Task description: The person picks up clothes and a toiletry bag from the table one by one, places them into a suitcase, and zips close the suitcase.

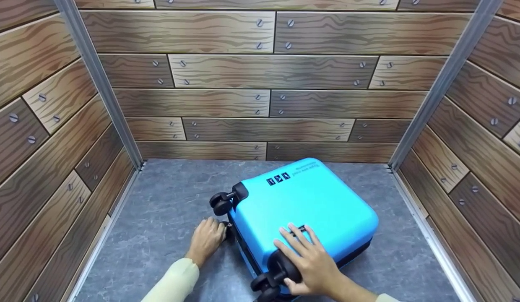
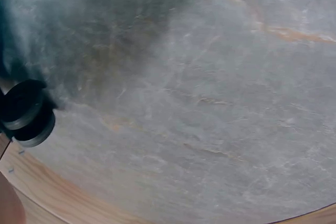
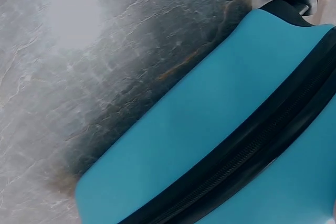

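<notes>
A bright blue suitcase (image 1: 310,201) with black corner wheels lies flat on its side on the grey floor. My left hand (image 1: 207,237) is at its left end, fingers curled at a dark lower wheel (image 1: 227,227) that they partly hide. Over the near corner, my right hand (image 1: 312,264) rests with fingers spread across the blue shell and the black corner guard (image 1: 282,264). Its thumb lies beside the near wheel (image 1: 266,285). In the right wrist view, a black zipper band (image 3: 252,148) runs along the suitcase's side. The left wrist view shows a double wheel (image 2: 29,114) at its left edge.
Wood-plank-patterned walls (image 1: 268,71) enclose the marbled grey floor (image 1: 167,184) at the back and both sides. Metal strips (image 1: 102,84) cover the corners. Another upper wheel (image 1: 221,203) sticks out at the suitcase's far left corner.
</notes>
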Tool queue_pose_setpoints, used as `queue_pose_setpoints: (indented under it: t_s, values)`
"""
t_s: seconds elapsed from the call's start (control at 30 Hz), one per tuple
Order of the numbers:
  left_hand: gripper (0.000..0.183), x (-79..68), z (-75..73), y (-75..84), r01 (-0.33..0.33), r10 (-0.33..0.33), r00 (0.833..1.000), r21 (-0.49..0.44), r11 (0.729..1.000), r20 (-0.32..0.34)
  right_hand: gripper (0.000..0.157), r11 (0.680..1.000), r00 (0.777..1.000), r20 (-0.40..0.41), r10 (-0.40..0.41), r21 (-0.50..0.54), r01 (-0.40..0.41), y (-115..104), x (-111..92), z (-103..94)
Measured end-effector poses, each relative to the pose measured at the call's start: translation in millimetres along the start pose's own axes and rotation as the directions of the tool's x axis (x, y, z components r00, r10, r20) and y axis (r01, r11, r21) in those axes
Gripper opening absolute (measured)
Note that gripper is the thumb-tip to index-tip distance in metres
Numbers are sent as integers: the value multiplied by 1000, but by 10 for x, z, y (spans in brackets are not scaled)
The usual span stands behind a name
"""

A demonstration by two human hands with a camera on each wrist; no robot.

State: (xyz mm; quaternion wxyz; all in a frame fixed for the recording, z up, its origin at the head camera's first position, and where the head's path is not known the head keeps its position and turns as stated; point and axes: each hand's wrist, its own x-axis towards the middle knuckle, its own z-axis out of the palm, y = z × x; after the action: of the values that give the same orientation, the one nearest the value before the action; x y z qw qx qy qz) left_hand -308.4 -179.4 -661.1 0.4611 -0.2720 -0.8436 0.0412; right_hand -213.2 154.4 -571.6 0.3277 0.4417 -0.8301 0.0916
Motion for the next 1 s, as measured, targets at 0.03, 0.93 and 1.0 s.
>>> queue_pose_setpoints:
  t_s: [0.03,0.93,1.0]
  values:
    - [19,-1,-4,2,1,-1,1000,-7,1000,6,75,1000,1000,-10,-7,-3,7,5,-1,-2]
    - [15,136,163,192,139,-140,974,17,990,176,77,984,982,-78,-174,21,176,495,-164,-90]
    - [16,190,131,208,103,-110,966,39,994,233,77,969,965,-103,-242,18,245,675,-186,-82]
